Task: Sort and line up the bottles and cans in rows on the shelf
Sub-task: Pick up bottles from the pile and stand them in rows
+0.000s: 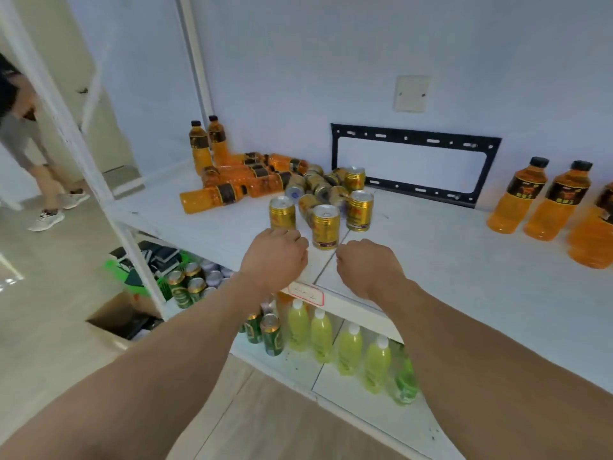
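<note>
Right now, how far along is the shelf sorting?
Early. Three orange bottles stand in a row at right, and four gold cans stand upright. Left hand and right hand hold nothing. Still left: the toppled bottles and toppled cans.

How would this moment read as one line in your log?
stage: sorting gold cans | left hand: behind upright gold can, grip unclear | right hand: curled, empty | orange bottles: mostly lying in pile
</note>
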The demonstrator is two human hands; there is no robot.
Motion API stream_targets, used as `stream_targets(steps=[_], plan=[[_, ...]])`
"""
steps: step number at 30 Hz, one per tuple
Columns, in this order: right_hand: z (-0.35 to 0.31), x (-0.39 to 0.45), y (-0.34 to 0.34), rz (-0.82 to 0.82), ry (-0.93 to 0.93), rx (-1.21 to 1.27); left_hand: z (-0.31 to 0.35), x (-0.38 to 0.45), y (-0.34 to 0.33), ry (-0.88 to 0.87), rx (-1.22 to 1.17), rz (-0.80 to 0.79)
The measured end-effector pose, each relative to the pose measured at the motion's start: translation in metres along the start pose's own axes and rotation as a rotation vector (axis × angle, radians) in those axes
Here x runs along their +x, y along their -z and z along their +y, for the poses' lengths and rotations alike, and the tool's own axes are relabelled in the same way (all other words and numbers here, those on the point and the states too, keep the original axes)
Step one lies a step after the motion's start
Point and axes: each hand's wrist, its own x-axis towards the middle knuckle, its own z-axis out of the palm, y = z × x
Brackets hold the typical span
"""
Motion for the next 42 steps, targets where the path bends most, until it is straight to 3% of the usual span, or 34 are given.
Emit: stream_targets(steps=[7,16,21,24,29,36,42], plan=[[-0.114,0.088,-0.001,0.027,-0.015,0.102,-0.137,-0.03,-0.021,0.094,0.014,-0.03],[-0.184,0.23,-0.028,0.01,-0.082,0.287,-0.27,-0.012,-0.077,0.265,-0.014,-0.052],[-0.21,0.313,-0.055,-0.128,-0.295,0.568,-0.328,0.019,-0.105,0.521,-0.157,-0.126],[-0.225,0.355,-0.063,-0.247,-0.485,0.712,-0.366,0.049,-0.121,0.761,-0.375,-0.206],[-0.245,0.389,-0.065,-0.363,-0.783,0.924,-0.416,0.094,-0.164,1.002,-0.754,-0.358],[-0.269,0.421,-0.078,-0.381,-1.113,0.982,-0.446,0.14,-0.24,1.157,-1.231,-0.526],[-0.276,0.425,-0.076,-0.238,-1.316,1.233,-0.458,0.153,-0.27,1.118,-1.326,-0.634]])
